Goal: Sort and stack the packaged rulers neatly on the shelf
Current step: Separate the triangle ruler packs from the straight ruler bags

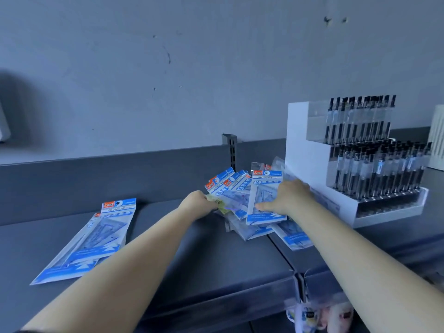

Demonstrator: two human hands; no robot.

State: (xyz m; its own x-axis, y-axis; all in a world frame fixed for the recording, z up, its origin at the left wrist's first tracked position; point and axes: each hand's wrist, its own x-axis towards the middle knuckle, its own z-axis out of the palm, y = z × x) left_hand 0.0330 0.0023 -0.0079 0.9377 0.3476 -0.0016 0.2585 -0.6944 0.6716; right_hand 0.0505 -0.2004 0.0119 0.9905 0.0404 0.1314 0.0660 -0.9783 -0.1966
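Packaged rulers laid out on the shelf (192, 248).
A small stack of packs (89, 239) is placed at the lower left of the frame; a fanned pile (242, 188) is spread at centre, just left of the pen display (360, 164), which is set at the right.

Ruler packs (242, 195) blue-white, red logo; shelf (204, 248) dark grey; pens (374, 169) black.
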